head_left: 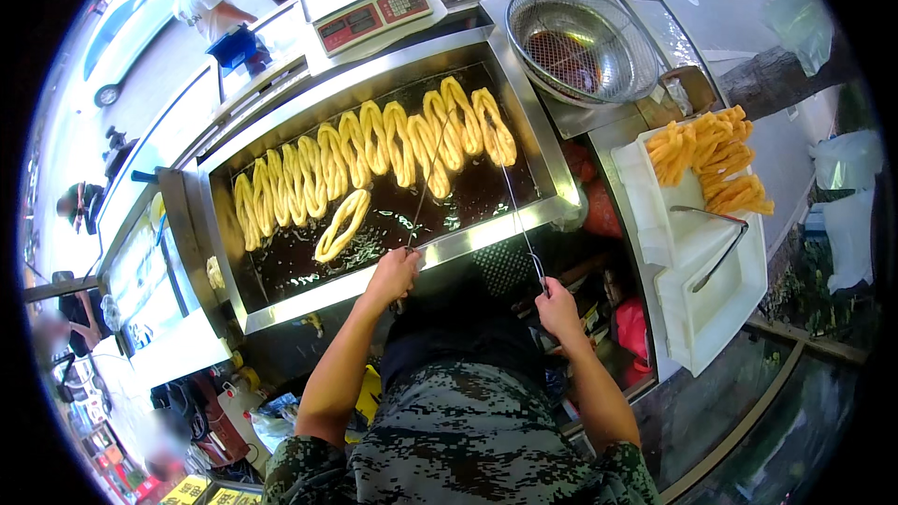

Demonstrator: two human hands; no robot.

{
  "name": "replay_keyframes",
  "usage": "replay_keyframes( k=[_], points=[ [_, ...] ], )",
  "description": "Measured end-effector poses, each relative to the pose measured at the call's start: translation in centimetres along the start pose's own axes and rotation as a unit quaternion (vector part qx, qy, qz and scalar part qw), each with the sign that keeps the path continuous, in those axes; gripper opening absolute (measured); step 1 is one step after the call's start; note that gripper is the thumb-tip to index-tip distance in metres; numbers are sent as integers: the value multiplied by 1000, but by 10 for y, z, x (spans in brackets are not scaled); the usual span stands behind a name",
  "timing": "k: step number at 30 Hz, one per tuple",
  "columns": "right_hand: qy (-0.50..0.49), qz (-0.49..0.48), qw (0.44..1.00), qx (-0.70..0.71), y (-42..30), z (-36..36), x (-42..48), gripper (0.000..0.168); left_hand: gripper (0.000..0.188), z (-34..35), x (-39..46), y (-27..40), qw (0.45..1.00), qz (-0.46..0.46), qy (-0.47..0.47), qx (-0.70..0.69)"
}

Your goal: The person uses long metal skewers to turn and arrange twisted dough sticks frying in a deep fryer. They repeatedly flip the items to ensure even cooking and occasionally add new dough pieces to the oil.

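Note:
A row of looped dough twists (pixel 351 147) floats in dark oil in a rectangular steel fryer (pixel 449 250). One separate dough loop (pixel 344 226) lies in front of the row, at an angle. My left hand (pixel 394 275), at the fryer's near edge, grips the handle end of a thin metal rod (pixel 422 200) that reaches up among the loops. Right of it, my right hand (pixel 559 307) is closed on a second thin metal rod (pixel 518 209), whose far end meets the rightmost loop (pixel 495 128). Both rod tips are hard to make out.
A wire strainer (pixel 582 45) rests over a metal bowl beyond the fryer's right corner. White trays (pixel 722 301) at right hold fried dough twists (pixel 701 147) and metal tongs (pixel 729 252). A digital scale (pixel 372 10) stands behind the fryer. People are beyond the stall.

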State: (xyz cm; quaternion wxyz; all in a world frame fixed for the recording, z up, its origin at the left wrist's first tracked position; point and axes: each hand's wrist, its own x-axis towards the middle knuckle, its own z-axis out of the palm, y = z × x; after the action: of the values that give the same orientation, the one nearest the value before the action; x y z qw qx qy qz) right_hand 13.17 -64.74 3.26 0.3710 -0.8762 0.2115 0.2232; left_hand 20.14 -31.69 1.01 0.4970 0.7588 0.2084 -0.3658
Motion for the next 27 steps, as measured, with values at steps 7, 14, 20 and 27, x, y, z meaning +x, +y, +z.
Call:
replay_keyframes(
  k=[7,14,20,27],
  points=[
    [7,3,1000,20,14,-22,-2,35,32,43,9,33,999,-18,-33,15],
    [-23,17,999,23,40,-36,9,41,34,41,20,45,908,-19,-204,-366],
    [-33,-24,999,17,32,-37,5,37,30,29,-5,58,990,-17,-5,-137],
    [-42,-32,998,-16,25,-30,16,36,31,35,18,42,999,-35,35,18]
  ],
)
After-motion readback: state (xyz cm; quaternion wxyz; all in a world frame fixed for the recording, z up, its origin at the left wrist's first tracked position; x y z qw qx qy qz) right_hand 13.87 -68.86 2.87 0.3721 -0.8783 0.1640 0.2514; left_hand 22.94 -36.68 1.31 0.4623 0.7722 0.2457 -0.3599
